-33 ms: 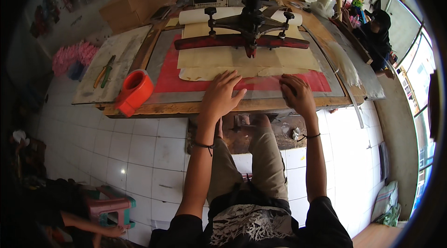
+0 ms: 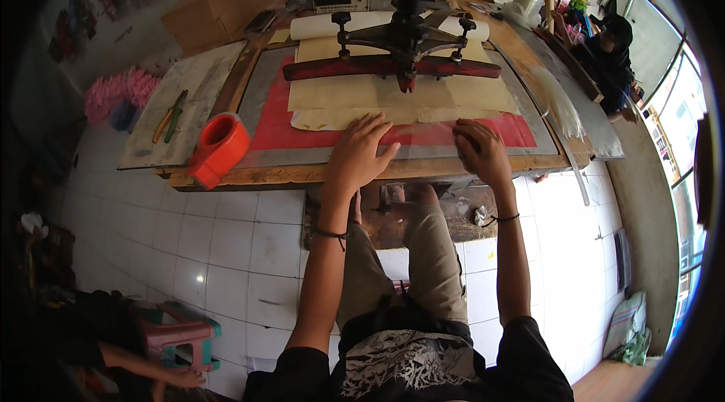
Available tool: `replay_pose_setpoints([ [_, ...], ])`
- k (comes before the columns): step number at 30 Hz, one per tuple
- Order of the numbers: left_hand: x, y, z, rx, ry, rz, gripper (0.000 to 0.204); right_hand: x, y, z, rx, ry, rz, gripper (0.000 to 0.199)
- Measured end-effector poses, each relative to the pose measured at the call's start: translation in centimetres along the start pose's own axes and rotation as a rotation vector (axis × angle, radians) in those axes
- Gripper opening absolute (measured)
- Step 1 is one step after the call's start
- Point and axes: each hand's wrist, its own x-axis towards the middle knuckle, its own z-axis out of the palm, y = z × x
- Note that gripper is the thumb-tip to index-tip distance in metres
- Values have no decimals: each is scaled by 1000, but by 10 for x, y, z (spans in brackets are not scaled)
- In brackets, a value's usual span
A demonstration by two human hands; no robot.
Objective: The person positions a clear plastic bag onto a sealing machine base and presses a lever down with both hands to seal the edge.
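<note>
Two bare hands at the near side of the worktable (image 2: 283,176), well apart. L hand (image 2: 361,151) – palm down, fingers loosely spread, thumb out, fingertips by the near edge of the tan sheet (image 2: 340,94). R hand (image 2: 483,151) – fingers curled in, thumb tucked, over the red sheet (image 2: 273,127); can't tell if it's pinching anything. Red sheet's flat on the grey board (image 2: 260,81), tan sheet on top, red showing at L, R & near edge. Btwn the hands: a see-thru strip, blurry.

Red bar (image 2: 325,68) w/ its black clamp frame (image 2: 411,33) spans the tan sheet; pale roll (image 2: 325,27) behind.

L side: orange tape dispenser (image 2: 232,151) nr table edge, pliers (image 2: 178,117) w/ orange & green grips further L. R side: bundle of clear strips (image 2: 557,106). Far R, a co-worker (image 2: 613,47) in dark clothes. Lower L, another person's arm (image 2: 143,366) by a red-&-green stool (image 2: 177,334).
</note>
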Motion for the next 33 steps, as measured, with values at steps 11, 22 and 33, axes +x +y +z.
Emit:
replay_pose_setpoints([
  [11,-34,57,-69,-868,238,120,44,3,0,5,-14,34,-2,25],
  [22,-86,194,-183,-1755,250,1122,64,0,6,10,16,28,-40,23],
  [33,-32,79,-110,-587,-52,-41,24,3,8,10,17,1,4,25],
])
